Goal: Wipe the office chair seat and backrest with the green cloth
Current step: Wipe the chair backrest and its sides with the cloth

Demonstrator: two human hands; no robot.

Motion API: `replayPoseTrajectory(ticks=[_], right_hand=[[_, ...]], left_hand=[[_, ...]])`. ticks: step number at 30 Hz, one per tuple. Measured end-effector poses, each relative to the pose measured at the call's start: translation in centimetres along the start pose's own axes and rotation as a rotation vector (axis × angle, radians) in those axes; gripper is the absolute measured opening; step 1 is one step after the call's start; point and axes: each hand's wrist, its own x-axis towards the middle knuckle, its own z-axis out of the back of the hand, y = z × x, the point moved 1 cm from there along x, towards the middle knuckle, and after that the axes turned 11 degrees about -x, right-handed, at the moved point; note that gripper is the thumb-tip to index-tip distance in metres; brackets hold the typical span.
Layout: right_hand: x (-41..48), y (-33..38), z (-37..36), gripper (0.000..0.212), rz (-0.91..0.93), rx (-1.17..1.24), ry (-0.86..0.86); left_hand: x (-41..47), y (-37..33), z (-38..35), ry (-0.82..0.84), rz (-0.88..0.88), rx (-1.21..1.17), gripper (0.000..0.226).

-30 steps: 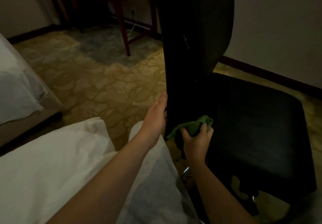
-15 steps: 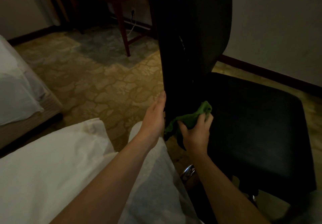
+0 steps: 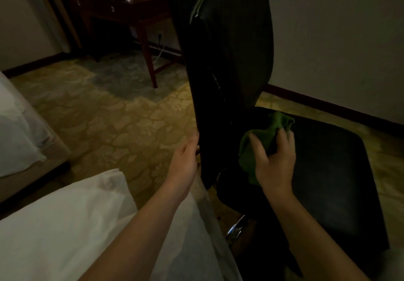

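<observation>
The black office chair stands in front of me, seen from the side: its tall backrest (image 3: 231, 62) rises in the middle and the black seat (image 3: 328, 171) spreads to the right. My right hand (image 3: 273, 160) grips the bunched green cloth (image 3: 264, 136) where the seat meets the base of the backrest. My left hand (image 3: 185, 160) lies with straight fingers along the rear edge of the backrest, low down.
A dark wooden desk (image 3: 122, 9) with a bottle and a cup stands at the back left. White bedding (image 3: 54, 226) fills the lower left, another bed (image 3: 17, 127) lies at the far left. Patterned carpet (image 3: 122, 123) runs between them. A wall (image 3: 338, 40) rises behind the chair.
My right hand has moved the green cloth from the backrest's rear lower edge round to the front, onto the seat's back corner. My left hand stays against the backrest's edge.
</observation>
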Motion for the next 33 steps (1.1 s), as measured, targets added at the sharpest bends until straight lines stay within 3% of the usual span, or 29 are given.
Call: replayPoseTrajectory(ticks=[2,4,11,12,16,20,22,25,28,33], right_hand=[[1.5,1.8,0.6,0.023,0.072,-0.014,-0.018],[3.0,3.6,1.2,0.026,0.149,-0.04,-0.013],[8.2,10.8,3.0,0.028,0.39,-0.053,0.114],[9.0,12.0,3.2,0.027,0.419,-0.058,0.134],[12.0,16.7,3.1,0.014,0.552,-0.097,0.207],[14.9,19.4,1.9,0.021,0.575,-0.157,0.286],[16.0,19.3,1.0,0.044,0.551,-0.289,0.245],[16.4,18.9,0.4,0.061,0.514,-0.456,0.044],[15.5,18.9,0.3,0.049,0.535,-0.401,-0.055],[13.4,18.9,0.5,0.023,0.449,-0.168,0.411]], left_hand=[[-0.3,-1.0,-0.3,-0.018,-0.052,-0.003,0.042],[-0.7,-2.3,-0.9,-0.002,-0.103,-0.004,0.063],[-1.9,-8.6,-2.9,-0.011,-0.297,-0.015,0.101],[-1.9,-9.5,-3.1,-0.013,-0.318,-0.028,0.097],[-2.9,-13.2,-3.9,0.014,-0.419,-0.005,0.041],[-3.6,-16.5,-3.9,0.043,-0.521,-0.005,0.03],[-3.9,-17.9,-4.0,0.071,-0.554,-0.013,0.021],[-3.6,-18.9,-3.8,0.085,-0.598,0.006,0.04],[-3.3,-18.9,-3.8,0.059,-0.636,0.069,0.055],[-3.1,-18.3,-3.6,0.031,-0.715,0.18,0.067]])
